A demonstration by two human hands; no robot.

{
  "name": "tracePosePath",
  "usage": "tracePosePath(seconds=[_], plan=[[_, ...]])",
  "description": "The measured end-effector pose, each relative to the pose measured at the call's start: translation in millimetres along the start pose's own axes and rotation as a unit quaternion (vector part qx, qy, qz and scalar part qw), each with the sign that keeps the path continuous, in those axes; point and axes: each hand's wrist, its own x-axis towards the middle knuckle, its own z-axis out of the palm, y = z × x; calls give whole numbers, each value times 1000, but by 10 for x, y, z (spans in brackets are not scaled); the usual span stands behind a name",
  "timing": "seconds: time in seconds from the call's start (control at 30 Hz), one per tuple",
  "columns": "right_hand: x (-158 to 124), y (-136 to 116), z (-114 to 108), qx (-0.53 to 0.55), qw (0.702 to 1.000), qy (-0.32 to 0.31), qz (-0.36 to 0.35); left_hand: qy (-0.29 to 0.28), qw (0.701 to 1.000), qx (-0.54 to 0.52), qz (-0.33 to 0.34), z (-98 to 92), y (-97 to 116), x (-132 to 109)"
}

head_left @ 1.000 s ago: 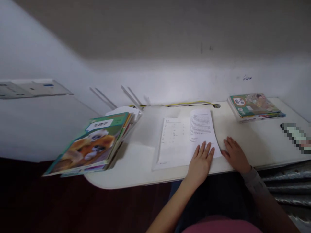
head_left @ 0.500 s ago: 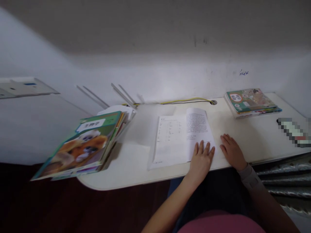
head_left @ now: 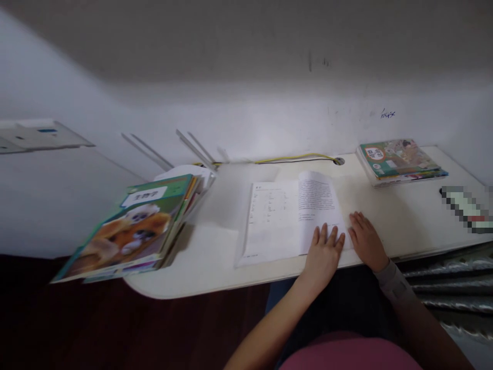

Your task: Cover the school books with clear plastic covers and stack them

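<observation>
An open book (head_left: 274, 226) lies on the white desk (head_left: 200, 267), with a short column list on its left page and dense print on the right page. My left hand (head_left: 322, 252) rests on the lower part of the right page, palm down and fingers apart. Just beyond that page's right edge, my right hand (head_left: 366, 240) lies flat on the desk or the book's very edge; which one, I cannot tell. Its fingers are stretched out and grip nothing.
A tall stack of textbooks (head_left: 134, 231) stands at the desk's left end, jutting past the edge. Another book pile (head_left: 400, 159) lies at the back right. A pixelated object (head_left: 464, 205) is at the far right. A yellow cable (head_left: 296, 156) runs along the wall to a hole.
My left hand has slid slightly to the right, and the right page has spread rightward with it. My right hand has barely moved and is now closer to the page edge.
</observation>
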Motion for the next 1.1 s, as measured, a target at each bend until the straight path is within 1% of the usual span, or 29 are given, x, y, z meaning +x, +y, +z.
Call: tracePosePath(seconds=[0.13,0.3,0.47,0.7,0.83,0.93,1.1], plan=[[4,4,15,18,1000,14,1,-7,1000,-4,-6,-1,57,25],[0,31,40,52,998,30,5,-15,1000,-15,-11,-3,37,25],[-1,27,26,79,996,45,-5,-11,1000,-9,-7,-11,56,43],[-18,31,-8,82,995,60,-4,-8,1000,-7,6,-60,57,66],[-29,34,8,70,996,50,2,2,1000,-9,14,-88,51,39],[-26,29,16,50,998,38,6,11,1000,0,14,-82,94,0],[-20,28,-14,28,999,3,-16,14,1000,3,16,-98,138,-31]])
